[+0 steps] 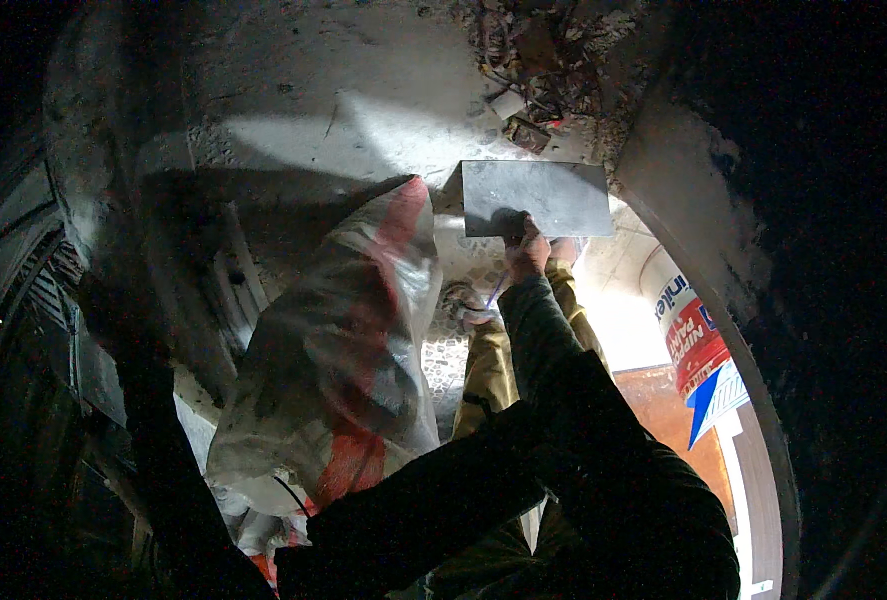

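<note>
A flat grey rectangular panel, too plain to tell whether it is tile or board, is held out ahead of me. My right hand is closed on its near edge, thumb on the face and fingers hidden behind. The hand is nearest the panel's middle. My left hand does not show; a dark sleeve crosses the lower middle. Left of the panel stands a large whitish woven sack with a red stripe, its pointed top close to the panel's left side.
Rubble and dry debris lie beyond the panel. A red and white paint bucket stands at the right, inside a curved edge. My trousered legs and a foot are below the panel, on a pebbled floor. Slats stand at the dim left.
</note>
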Motion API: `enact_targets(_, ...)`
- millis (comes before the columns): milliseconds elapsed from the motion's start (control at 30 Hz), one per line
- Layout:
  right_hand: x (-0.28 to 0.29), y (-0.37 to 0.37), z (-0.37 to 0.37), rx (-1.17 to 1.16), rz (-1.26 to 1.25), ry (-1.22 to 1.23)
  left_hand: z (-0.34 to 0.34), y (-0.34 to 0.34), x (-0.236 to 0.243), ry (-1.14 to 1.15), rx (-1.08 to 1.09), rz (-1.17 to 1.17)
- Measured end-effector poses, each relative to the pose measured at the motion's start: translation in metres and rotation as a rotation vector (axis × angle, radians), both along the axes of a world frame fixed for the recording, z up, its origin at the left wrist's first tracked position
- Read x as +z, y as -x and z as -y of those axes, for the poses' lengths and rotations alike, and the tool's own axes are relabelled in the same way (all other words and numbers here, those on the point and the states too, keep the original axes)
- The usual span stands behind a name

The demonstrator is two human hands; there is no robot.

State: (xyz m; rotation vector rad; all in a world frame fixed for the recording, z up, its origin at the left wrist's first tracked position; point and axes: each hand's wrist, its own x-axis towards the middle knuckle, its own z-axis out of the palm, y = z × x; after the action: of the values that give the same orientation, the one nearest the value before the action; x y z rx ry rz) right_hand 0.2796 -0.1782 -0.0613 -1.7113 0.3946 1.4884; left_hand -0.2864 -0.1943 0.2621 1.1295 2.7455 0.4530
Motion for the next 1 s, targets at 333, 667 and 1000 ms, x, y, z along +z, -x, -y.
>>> enact_targets(333,0.025,0.027,-0.016,-0.023,-0.027,0.065,0.003,0.004,0.014,0.165,-0.033,-0.157)
enact_targets(667,0.03,0.077,-0.1,1.298,0.597,-0.356,0.011,0.003,0.022,0.282,-0.053,-0.252)
enact_targets(1000,-0.044,0.101,-0.214,1.474,1.196,-0.53,0.012,0.006,0.02,0.359,-0.095,-0.334)
